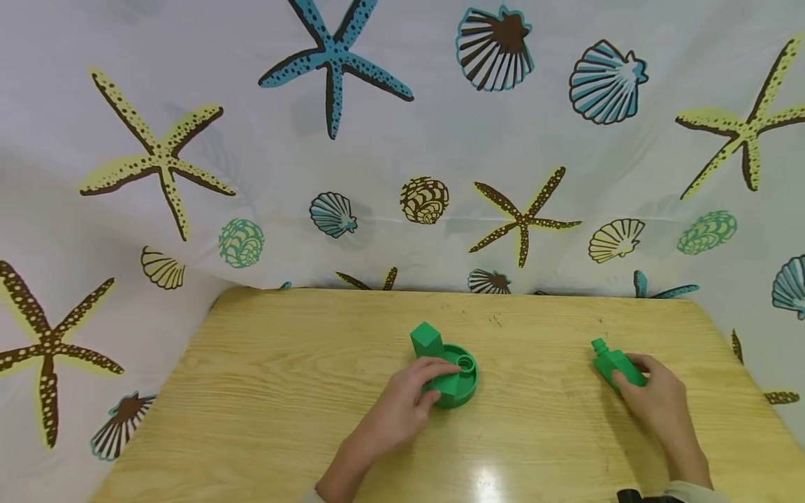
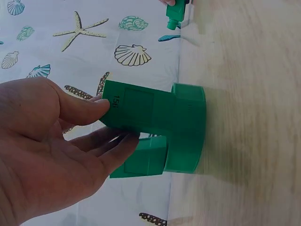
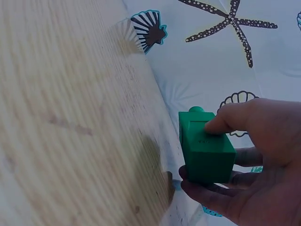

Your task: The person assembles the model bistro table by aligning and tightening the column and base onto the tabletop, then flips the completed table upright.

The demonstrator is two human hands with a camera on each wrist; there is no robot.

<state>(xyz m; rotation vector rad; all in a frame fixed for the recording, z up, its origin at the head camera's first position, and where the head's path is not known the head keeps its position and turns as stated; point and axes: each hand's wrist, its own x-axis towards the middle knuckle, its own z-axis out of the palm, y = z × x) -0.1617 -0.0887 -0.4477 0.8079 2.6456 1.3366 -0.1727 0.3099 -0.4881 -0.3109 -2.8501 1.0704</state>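
Note:
My left hand pinches a green block-shaped piece near its top, thumb on one face and fingers on the other. The number 156 shows on that face. This piece stands in a round, shallow green base. Another green block stands at the base's far left side, and a small ring-shaped socket rises on its right. Over the table's right side, my right hand grips a green block with a threaded neck, the neck pointing away from the palm. Its thumb lies on a marked face.
A light wooden table lies under both hands. Behind it and along its sides hangs a white cloth printed with starfish and shells. A dark object shows by the right sleeve at the bottom edge.

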